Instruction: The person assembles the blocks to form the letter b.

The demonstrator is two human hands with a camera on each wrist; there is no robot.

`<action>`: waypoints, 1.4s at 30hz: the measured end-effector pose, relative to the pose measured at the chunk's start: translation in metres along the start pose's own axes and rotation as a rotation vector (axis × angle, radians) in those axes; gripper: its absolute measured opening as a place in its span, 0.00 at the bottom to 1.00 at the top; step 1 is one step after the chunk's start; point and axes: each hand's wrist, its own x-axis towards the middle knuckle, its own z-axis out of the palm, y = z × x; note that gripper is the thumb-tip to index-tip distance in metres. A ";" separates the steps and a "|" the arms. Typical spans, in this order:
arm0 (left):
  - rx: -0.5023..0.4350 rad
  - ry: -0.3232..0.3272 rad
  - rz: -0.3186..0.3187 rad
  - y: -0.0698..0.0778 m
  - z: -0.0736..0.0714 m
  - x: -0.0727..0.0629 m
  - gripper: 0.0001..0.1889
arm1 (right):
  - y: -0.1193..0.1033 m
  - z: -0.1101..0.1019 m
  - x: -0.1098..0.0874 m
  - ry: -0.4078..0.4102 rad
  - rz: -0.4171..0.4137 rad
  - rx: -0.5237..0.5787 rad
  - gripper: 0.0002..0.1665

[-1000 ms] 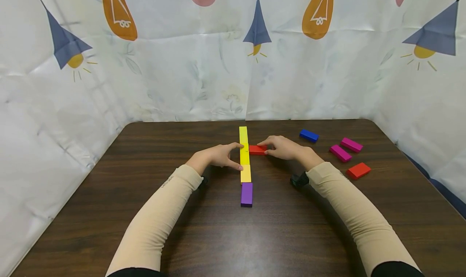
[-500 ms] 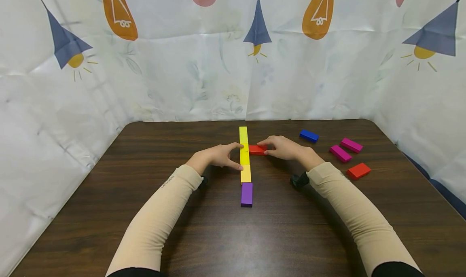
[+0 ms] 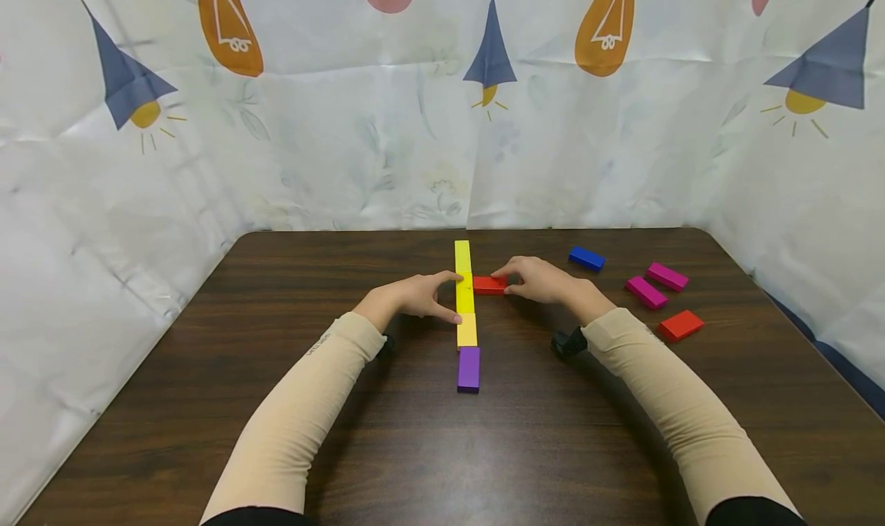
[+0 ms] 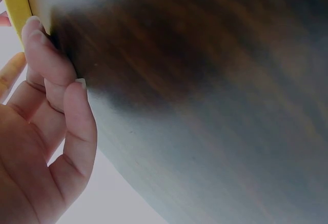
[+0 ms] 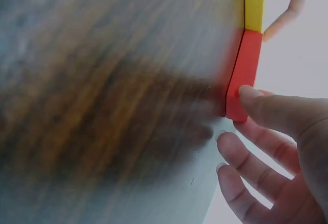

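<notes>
A column of yellow blocks (image 3: 465,296) lies end to end on the table, and a purple block (image 3: 469,368) continues it at the near end. My left hand (image 3: 415,294) is at the column's left side, thumb and index finger spread apart with their tips touching the yellow blocks. A red block (image 3: 488,286) lies crosswise, one end against the column's right side. My right hand (image 3: 539,280) pinches its outer end between thumb and fingers, as the right wrist view shows on the red block (image 5: 243,75).
To the right lie a blue block (image 3: 587,258), two magenta blocks (image 3: 647,292) and another red block (image 3: 681,325). They rest on a dark wooden table (image 3: 588,441). A patterned white cloth (image 3: 380,142) hangs behind the table's far edge.
My right fingertips have shifted very slightly to the right along the red block. The left hand and the blocks show no visible movement.
</notes>
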 end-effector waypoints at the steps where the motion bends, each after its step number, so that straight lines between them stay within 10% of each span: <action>1: 0.002 0.002 0.002 0.000 0.000 0.000 0.48 | 0.000 0.000 0.000 0.004 -0.005 -0.001 0.24; 42: -0.002 0.004 0.002 0.001 0.000 0.000 0.48 | 0.002 0.000 -0.001 0.014 0.005 0.019 0.25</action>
